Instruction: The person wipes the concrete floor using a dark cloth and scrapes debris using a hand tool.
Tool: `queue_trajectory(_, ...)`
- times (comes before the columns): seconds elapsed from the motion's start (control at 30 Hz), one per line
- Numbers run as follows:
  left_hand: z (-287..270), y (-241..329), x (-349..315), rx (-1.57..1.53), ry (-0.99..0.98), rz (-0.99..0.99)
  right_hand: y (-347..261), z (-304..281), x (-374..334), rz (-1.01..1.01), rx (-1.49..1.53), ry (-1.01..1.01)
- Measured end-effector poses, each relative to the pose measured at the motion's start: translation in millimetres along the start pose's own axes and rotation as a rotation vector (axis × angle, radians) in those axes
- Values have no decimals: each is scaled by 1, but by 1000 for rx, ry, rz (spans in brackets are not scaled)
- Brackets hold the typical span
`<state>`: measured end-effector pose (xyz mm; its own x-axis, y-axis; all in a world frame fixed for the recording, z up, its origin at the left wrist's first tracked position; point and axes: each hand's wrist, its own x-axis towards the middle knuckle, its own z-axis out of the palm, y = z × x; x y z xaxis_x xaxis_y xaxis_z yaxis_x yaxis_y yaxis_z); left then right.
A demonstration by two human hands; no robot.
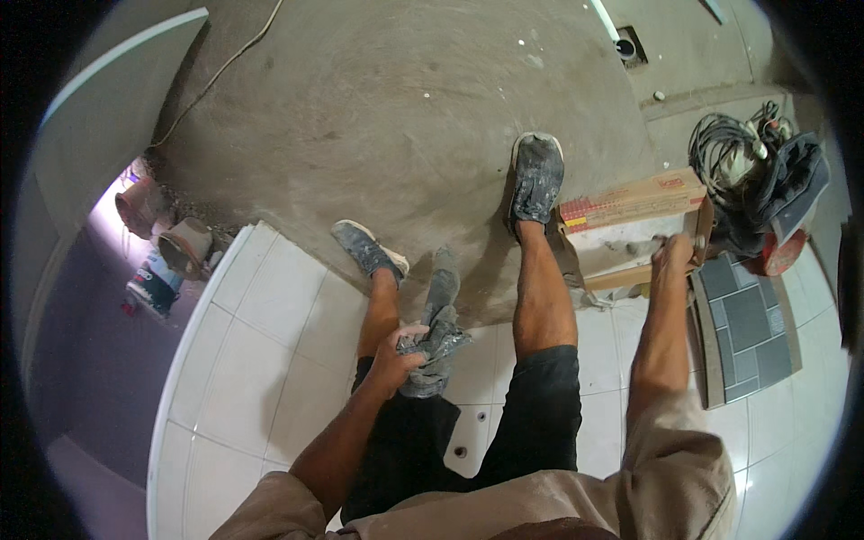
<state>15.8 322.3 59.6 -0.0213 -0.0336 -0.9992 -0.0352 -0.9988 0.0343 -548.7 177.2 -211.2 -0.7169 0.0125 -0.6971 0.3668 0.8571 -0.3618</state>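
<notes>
My left hand (pixel 396 362), between my legs, is closed around a crumpled grey, dirt-streaked rag (pixel 439 337). One long end of the rag reaches forward toward the floor and the other hangs over my shorts. On the right, my right hand (pixel 673 256) is inside the right end of an open, shallow cardboard box (pixel 634 205). Its fingers are curled; whatever they grip is too small or hidden to name. White dusty material (pixel 621 247) covers the inside of the box.
Dark tile samples on a board (pixel 745 328) lean right of the box. Coiled cables (pixel 724 157) and a dark bag (pixel 787 184) lie behind it. Dirty buckets (pixel 184 247) stand at the left, past the white tiled edge (pixel 202 324). An open drain hole (pixel 627 49) is at the far right.
</notes>
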Motion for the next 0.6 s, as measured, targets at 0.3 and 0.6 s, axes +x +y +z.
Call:
queue_trajectory(0.3, -17, -85, 66, -422, 8, -44, -10, 155, -249, -421, -345, -623)
queue_trajectory(0.6, -2, -88, 101, -504, -181, 0, 78, 333, -257, -874, -705, -520)
